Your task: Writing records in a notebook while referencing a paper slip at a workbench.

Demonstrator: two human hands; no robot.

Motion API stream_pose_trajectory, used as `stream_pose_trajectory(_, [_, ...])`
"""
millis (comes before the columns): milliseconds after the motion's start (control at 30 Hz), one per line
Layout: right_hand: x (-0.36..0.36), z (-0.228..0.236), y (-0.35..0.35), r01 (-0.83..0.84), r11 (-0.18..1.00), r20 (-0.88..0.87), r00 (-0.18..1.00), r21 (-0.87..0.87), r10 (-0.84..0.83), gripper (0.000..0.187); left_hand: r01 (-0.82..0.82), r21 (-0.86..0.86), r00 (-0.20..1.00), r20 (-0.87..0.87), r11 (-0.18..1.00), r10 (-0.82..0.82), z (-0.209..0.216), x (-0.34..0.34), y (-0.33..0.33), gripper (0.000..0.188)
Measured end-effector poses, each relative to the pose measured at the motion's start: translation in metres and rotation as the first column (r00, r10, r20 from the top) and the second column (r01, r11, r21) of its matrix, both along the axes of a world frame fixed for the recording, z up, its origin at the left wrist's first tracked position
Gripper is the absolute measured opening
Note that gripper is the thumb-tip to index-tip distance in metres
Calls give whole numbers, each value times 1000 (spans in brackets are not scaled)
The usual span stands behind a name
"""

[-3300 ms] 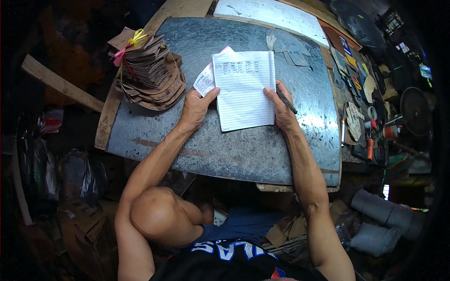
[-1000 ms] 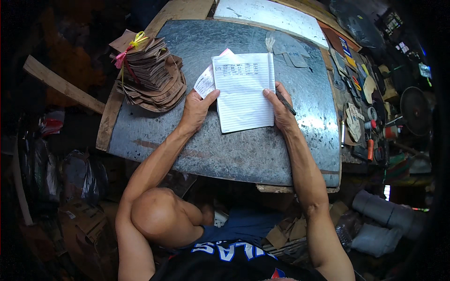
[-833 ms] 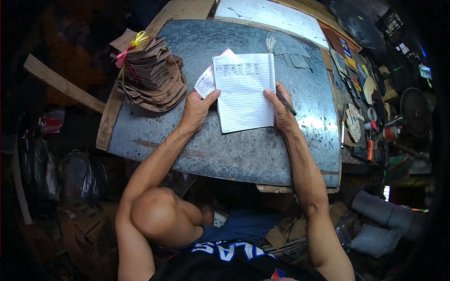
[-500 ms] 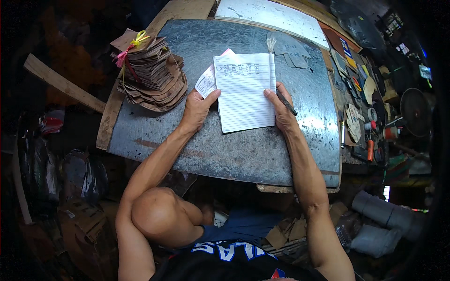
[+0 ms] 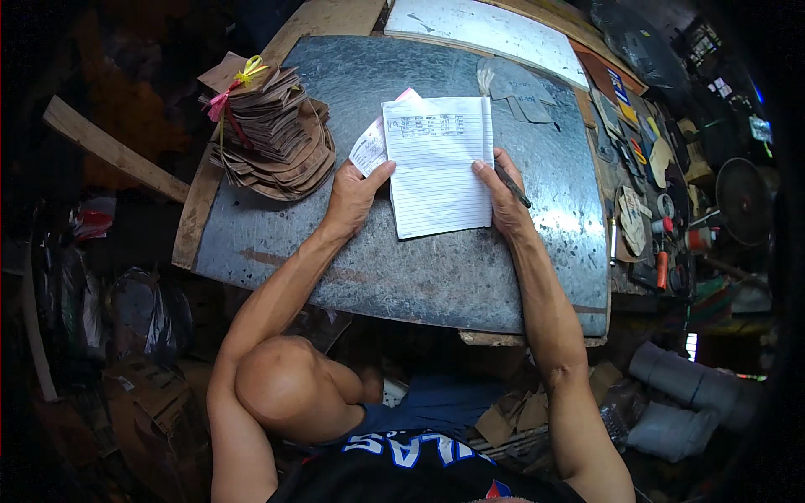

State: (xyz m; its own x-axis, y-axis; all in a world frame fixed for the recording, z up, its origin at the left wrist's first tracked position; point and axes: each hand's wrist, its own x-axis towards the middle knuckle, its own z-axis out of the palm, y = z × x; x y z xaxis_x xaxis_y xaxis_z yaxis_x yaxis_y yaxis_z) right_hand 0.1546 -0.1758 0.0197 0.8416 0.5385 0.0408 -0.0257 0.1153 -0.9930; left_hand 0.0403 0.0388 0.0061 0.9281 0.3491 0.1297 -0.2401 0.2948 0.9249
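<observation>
One lined notepad [image 5: 440, 189] sits between the hands above the middle of the table [image 5: 402, 289], its long axis running from near edge toward far edge; neither hand is clearly nearer. The left hand [image 5: 354, 197] pinches its left side along with a small printed slip [image 5: 366, 149], while the right hand [image 5: 505, 201] clasps its right side and a dark pen [image 5: 514, 186]. White page, handwritten rows near the top, unwritten lines below.
</observation>
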Motion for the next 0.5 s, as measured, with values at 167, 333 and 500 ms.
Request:
stream_pose_trajectory(167, [0,1,1,7,1000,-7,1000,6,-7,44,-7,17,1000,-5,1000,7,1,-1,0,30])
stream_pose_trajectory(333, [2,-2,0,-6,1000,-9,1000,24,6,43,-5,20,1000,4,1000,5,2,0,0,30])
stream_pose_trajectory(500, [1,-2,0,0,1000,-6,1000,23,1,43,-12,33,1000,-1,999,12,0,1,1,30])
